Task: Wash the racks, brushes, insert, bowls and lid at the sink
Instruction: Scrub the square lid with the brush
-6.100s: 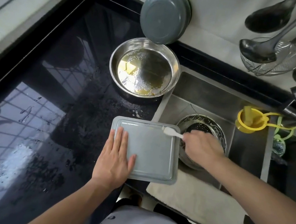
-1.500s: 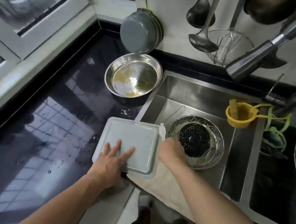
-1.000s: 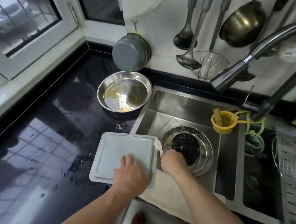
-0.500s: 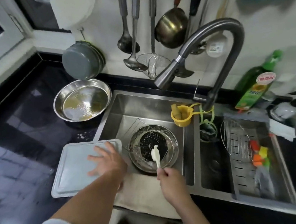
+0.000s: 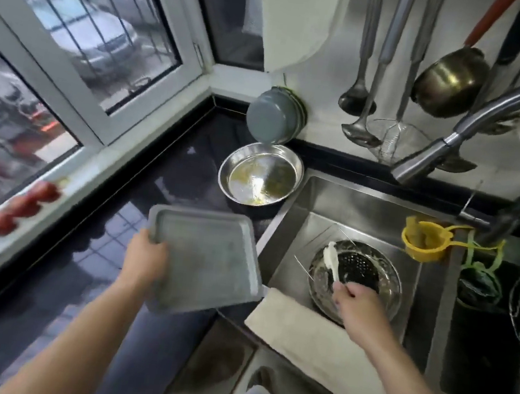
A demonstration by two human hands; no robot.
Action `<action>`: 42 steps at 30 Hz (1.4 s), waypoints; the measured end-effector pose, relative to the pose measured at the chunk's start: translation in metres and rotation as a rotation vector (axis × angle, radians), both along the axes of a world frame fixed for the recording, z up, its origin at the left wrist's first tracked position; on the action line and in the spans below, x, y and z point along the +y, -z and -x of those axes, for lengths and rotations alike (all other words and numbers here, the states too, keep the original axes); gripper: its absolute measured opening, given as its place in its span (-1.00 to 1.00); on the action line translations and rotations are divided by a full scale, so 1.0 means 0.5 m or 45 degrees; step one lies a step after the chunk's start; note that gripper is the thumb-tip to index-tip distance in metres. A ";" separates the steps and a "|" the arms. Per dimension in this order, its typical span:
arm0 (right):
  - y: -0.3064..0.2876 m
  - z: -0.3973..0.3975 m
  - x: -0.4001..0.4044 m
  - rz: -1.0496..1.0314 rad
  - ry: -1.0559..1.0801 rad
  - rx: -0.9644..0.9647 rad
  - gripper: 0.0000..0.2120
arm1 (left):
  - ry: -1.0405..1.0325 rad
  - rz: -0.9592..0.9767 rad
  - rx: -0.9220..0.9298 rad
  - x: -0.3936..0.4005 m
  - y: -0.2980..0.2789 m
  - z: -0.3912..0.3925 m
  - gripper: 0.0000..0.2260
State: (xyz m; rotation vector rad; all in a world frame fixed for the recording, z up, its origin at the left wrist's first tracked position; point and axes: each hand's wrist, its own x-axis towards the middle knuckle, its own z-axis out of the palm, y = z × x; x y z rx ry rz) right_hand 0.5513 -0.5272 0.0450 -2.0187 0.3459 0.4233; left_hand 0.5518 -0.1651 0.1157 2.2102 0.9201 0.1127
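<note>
The left hand grips the grey lid by its near-left corner, tilted and raised off the black counter — the sink lies to the right of those fingers. The right hand, already over the basin, pinches a white brush, its long axis pointing away and left over the steel bowl with the dark insert. Motion blur hides the fingertips.

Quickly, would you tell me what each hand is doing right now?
Left hand: grips the edge of the grey square lid.
Right hand: holds the white brush over the sink.
</note>
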 end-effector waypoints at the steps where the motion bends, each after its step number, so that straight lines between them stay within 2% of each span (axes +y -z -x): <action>1: 0.001 0.004 0.009 0.025 -0.011 -0.005 -0.57 | -0.106 0.162 0.002 0.016 0.046 0.019 -0.85; 3: 0.001 0.013 0.033 0.108 -0.062 0.002 -0.58 | -0.235 0.477 0.023 0.026 0.135 0.045 -0.94; 6: 0.004 0.021 0.079 0.262 -0.177 0.034 -0.61 | -0.271 0.821 -0.029 0.001 0.212 0.048 -0.92; 9: 0.017 0.026 0.137 0.425 -0.266 0.047 -0.60 | -0.321 1.044 -0.024 -0.006 0.262 0.020 -0.90; 12: 0.028 0.029 0.198 0.519 -0.361 0.019 -0.65 | -0.309 1.162 0.016 -0.001 0.288 -0.014 -0.89; 15: 0.039 0.021 0.254 0.548 -0.461 -0.034 -0.81 | -0.212 1.107 0.175 0.027 0.288 -0.037 -0.80; 17: 0.052 0.008 0.285 0.616 -0.553 -0.062 -0.66 | -0.111 0.960 0.304 0.062 0.292 -0.037 -0.77; 19: 0.064 -0.006 0.318 0.705 -0.701 -0.098 -0.49 | -0.028 0.870 0.362 0.095 0.301 -0.024 -0.83; 21: 0.069 -0.010 0.361 0.803 -0.901 -0.118 -0.33 | -0.005 0.913 0.374 0.119 0.312 -0.007 -0.85; 25: 0.085 0.027 0.458 0.870 -1.156 -0.092 -0.29 | -0.022 1.077 0.329 0.121 0.313 0.017 -0.90; 27: 0.098 0.025 0.499 0.911 -1.185 -0.126 -0.32 | -0.024 1.114 0.283 0.103 0.312 0.026 -0.91; 32: 0.130 -0.087 0.570 1.016 -1.155 -0.246 -0.41 | -0.070 0.997 0.279 0.085 0.327 0.014 -0.88; 34: 0.122 -0.082 0.565 1.012 -1.183 -0.222 -0.40 | -0.078 0.989 0.307 0.090 0.324 0.012 -0.89; 38: 0.076 0.023 0.500 1.031 -1.358 -0.056 -0.35 | -0.072 1.010 0.306 0.094 0.322 0.015 -0.90; 42: 0.111 -0.062 0.538 1.112 -1.259 -0.155 -0.27 | -0.027 0.959 0.343 0.097 0.332 0.006 -0.88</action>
